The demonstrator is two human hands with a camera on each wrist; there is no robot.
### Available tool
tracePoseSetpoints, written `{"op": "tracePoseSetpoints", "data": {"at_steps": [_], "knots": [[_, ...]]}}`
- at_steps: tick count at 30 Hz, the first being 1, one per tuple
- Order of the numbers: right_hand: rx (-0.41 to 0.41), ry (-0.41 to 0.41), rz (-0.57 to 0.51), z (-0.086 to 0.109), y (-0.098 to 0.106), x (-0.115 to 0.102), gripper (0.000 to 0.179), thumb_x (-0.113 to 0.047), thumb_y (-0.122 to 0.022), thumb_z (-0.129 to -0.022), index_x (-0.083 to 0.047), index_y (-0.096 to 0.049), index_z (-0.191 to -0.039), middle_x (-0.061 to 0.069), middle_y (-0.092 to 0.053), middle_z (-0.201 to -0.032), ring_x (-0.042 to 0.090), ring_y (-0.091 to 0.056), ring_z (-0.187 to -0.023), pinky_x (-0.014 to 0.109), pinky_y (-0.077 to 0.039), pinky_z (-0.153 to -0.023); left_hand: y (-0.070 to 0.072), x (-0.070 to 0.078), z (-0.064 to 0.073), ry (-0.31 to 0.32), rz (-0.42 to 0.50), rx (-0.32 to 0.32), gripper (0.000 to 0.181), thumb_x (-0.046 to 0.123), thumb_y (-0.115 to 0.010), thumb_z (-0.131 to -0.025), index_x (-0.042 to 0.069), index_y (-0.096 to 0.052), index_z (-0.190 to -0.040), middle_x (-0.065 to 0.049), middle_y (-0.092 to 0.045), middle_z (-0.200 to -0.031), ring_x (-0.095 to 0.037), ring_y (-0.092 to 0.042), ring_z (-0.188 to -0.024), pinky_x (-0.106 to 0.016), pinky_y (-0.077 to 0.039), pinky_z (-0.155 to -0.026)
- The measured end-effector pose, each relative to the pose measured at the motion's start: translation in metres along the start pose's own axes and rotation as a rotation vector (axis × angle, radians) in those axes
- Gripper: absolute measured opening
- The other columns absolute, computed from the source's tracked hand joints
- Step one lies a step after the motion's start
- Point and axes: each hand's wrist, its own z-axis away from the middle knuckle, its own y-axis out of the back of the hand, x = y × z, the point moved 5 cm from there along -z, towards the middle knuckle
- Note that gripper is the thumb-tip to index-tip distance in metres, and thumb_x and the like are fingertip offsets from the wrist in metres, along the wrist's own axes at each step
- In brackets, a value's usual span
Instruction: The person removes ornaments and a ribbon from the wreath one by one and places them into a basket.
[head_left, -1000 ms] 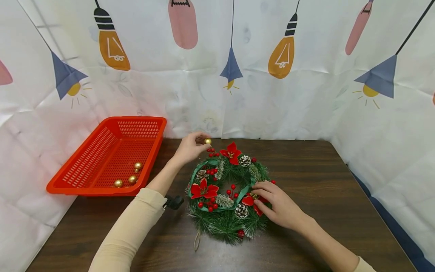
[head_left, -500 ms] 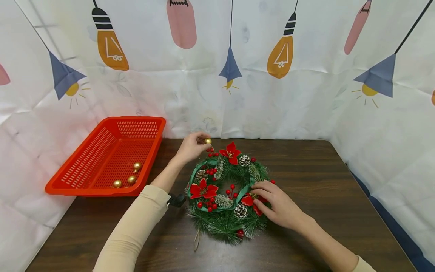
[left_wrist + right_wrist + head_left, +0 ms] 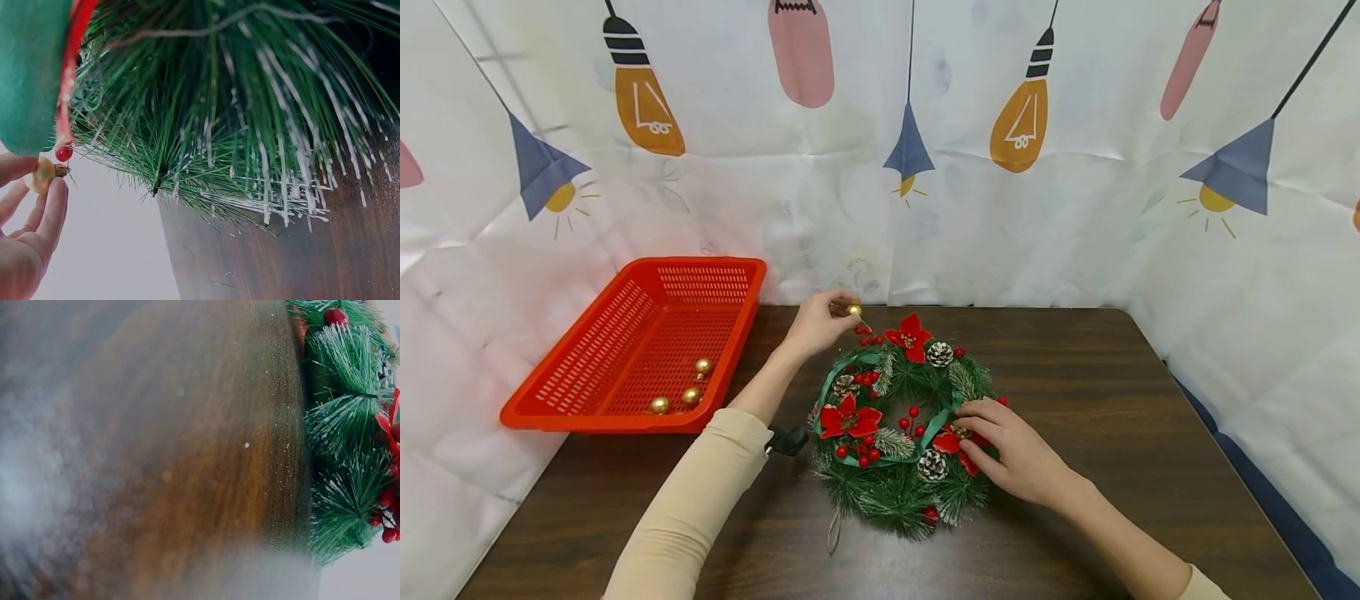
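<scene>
A green wreath (image 3: 898, 496) with red poinsettias, pinecones, red berries and a green ribbon lies on the table. My left hand (image 3: 818, 325) is at its upper left edge, pinching a small gold ball ornament (image 3: 854, 310) between thumb and fingers. In the left wrist view the ornament (image 3: 42, 175) shows its metal cap, close to a red berry (image 3: 64, 152). On the wreath's right side my right hand (image 3: 1011, 450) holds a red poinsettia (image 3: 947, 442) with bent fingers. The right wrist view shows the wreath's needles (image 3: 350, 425) but not that hand.
An orange-red plastic basket (image 3: 617, 421) stands at the left with 3 gold balls (image 3: 692, 396) in it. The dark wooden table (image 3: 1112, 392) meets a printed white curtain (image 3: 850, 208) at the back. A twine loop (image 3: 834, 532) sticks out from the wreath's lower left.
My left hand has shifted very slightly left with the gold ball ornament in the last half second. The right hand and the wreath look unmoved.
</scene>
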Motion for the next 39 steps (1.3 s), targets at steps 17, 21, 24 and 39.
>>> {"op": "tracePoseSetpoints", "data": {"at_steps": [17, 21, 24, 39], "knots": [[0.003, 0.01, -0.007, 0.0006, 0.0, -0.0004, 0.026, -0.019, -0.074, -0.097, -0.01, -0.07, -0.12, 0.006, -0.064, -0.127, 0.021, -0.059, -0.118, 0.043, -0.053, -0.096, -0.0059, 0.0005, 0.0003, -0.012, -0.015, -0.03, 0.029, 0.014, -0.068, -0.1, 0.007, -0.069, -0.128, -0.012, -0.068, -0.119, -0.028, -0.066, -0.105, -0.045, -0.056, -0.084], [0.008, 0.009, -0.005, 0.0007, 0.0002, -0.0002, 0.026, -0.018, -0.075, -0.095, -0.01, -0.071, -0.119, 0.006, -0.064, -0.127, 0.02, -0.059, -0.118, 0.043, -0.053, -0.096, -0.0075, 0.0018, 0.0006, -0.018, 0.0, -0.035, 0.029, 0.014, -0.068, -0.101, 0.007, -0.069, -0.129, -0.012, -0.068, -0.121, -0.029, -0.065, -0.108, -0.046, -0.056, -0.087], [0.003, 0.001, -0.008, 0.0007, 0.0002, -0.0001, 0.026, -0.018, -0.075, -0.095, -0.01, -0.071, -0.119, 0.006, -0.064, -0.127, 0.02, -0.059, -0.118, 0.043, -0.053, -0.096, -0.0077, 0.0025, 0.0007, -0.017, 0.005, -0.033, 0.029, 0.014, -0.068, -0.101, 0.007, -0.069, -0.129, -0.012, -0.067, -0.121, -0.03, -0.065, -0.109, -0.047, -0.055, -0.088], [-0.008, -0.007, -0.017, 0.0005, 0.0001, -0.0002, 0.026, -0.018, -0.074, -0.096, -0.01, -0.071, -0.121, 0.005, -0.063, -0.128, 0.02, -0.058, -0.12, 0.043, -0.052, -0.098, 0.001, 0.001, -0.0011, -0.004, -0.003, 0.0, 0.027, 0.015, -0.068, -0.101, 0.008, -0.07, -0.127, -0.011, -0.069, -0.12, -0.03, -0.065, -0.107, -0.047, -0.053, -0.091]]}}
